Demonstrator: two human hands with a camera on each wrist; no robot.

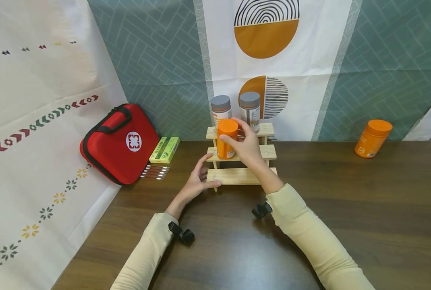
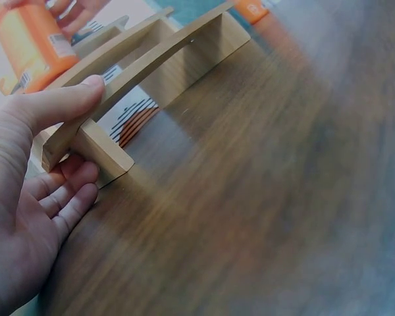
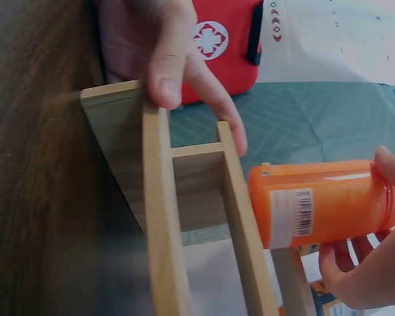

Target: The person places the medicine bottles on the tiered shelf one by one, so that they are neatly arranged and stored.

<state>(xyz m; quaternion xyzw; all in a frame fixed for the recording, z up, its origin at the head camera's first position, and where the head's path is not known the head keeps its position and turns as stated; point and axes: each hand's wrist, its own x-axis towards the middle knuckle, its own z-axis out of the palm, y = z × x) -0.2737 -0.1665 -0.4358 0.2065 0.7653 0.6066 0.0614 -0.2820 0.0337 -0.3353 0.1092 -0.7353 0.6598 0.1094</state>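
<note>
A three-step wooden display rack (image 1: 237, 177) stands on the table by the back wall. My left hand (image 1: 195, 183) holds the rack's left end, its thumb on the lowest step and its index finger reaching the middle step. My right hand (image 1: 249, 147) grips an orange bottle (image 1: 227, 141) near its lid, thumb on one side and fingers on the other. The bottle is upright at the left of the middle step, its base at the step's edge in the right wrist view. Two grey-lidded bottles (image 1: 220, 106) (image 1: 249, 110) stand on the top step.
Another orange bottle (image 1: 373, 139) stands at the far right by the wall. To the left are a red first-aid case (image 1: 123, 145), a yellow-green box (image 1: 164, 150) and several small brown-and-white sticks (image 1: 155, 172). A patterned cloth (image 1: 273, 68) hangs behind the rack.
</note>
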